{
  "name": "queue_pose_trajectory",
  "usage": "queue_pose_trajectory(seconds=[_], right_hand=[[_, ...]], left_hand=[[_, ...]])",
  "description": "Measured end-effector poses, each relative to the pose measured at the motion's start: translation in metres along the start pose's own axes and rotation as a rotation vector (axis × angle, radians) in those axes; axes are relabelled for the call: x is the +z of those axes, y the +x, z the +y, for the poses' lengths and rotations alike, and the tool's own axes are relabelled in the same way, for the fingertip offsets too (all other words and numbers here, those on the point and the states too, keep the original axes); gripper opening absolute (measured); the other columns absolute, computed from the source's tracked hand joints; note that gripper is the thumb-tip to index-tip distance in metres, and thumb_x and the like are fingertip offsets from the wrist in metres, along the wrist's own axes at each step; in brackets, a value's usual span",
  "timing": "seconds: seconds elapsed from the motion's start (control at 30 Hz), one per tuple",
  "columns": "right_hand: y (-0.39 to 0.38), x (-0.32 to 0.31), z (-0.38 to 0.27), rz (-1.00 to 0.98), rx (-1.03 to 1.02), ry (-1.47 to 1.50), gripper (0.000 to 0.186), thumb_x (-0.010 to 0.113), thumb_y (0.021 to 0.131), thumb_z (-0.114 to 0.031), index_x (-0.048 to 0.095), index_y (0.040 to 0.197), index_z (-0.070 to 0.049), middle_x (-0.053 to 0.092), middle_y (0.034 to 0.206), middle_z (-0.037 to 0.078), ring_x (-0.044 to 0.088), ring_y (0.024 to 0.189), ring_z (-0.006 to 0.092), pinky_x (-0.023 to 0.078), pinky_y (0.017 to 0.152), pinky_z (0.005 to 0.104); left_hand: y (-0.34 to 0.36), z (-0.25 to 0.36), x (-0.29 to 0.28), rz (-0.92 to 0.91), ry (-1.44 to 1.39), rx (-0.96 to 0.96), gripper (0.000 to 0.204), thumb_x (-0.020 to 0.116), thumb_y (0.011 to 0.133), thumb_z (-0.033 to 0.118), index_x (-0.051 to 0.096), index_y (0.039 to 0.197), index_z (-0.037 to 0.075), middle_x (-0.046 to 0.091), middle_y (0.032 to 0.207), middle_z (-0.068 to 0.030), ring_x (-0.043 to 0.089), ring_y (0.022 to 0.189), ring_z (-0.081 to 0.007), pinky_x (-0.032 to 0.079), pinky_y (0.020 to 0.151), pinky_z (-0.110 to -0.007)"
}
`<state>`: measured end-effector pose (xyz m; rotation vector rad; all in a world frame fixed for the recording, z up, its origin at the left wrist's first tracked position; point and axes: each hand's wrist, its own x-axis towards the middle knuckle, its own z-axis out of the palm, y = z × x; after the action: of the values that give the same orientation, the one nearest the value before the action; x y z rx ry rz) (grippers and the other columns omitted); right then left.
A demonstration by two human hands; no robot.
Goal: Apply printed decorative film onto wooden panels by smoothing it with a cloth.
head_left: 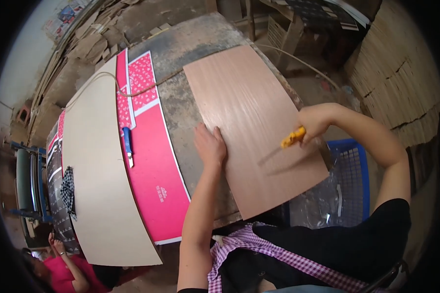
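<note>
Reddish-tan wood makes up the thin panel that lies flat on the worn work table, its near right corner reaching toward the blue basket. The left hand rests by the panel's left edge, its fingers loosely apart and gripping nothing that I can make out. Over the right part, the right hand is closed around the handle of a yellow-handled tool (its far end is blurred, so I cannot tell whether it touches the wood).

As for progress, the panel is laid out and looks whole: no piece lies cut away from it, and no covering is on its upper face. I judge the work on this surface to be under way rather than finished, though how much remains I cannot tell. To the left, a pink printed sheet, with a blue cutter lying on it, and a long beige board lie apart from the panel.
</note>
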<state>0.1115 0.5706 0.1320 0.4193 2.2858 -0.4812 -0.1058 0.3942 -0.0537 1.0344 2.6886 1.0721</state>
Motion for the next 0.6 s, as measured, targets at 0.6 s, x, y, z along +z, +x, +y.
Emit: queue_pose_trajectory(seconds=[0.6], right_hand=[[0.054, 0.091, 0.066, 0.903, 0.135, 0.341, 0.032, 0.072, 0.076, -0.022, 0.052, 0.093, -0.003, 0.061, 0.084, 0.017, 0.060, 0.080, 0.0333, 0.046, 0.068, 0.0382]], left_hand=[[-0.046, 0.000, -0.022, -0.168, -0.465, -0.095, 0.041, 0.060, 0.075, 0.009, 0.050, 0.108, -0.012, 0.052, 0.112, -0.0306, 0.049, 0.108, -0.0428, 0.038, 0.096, -0.043]])
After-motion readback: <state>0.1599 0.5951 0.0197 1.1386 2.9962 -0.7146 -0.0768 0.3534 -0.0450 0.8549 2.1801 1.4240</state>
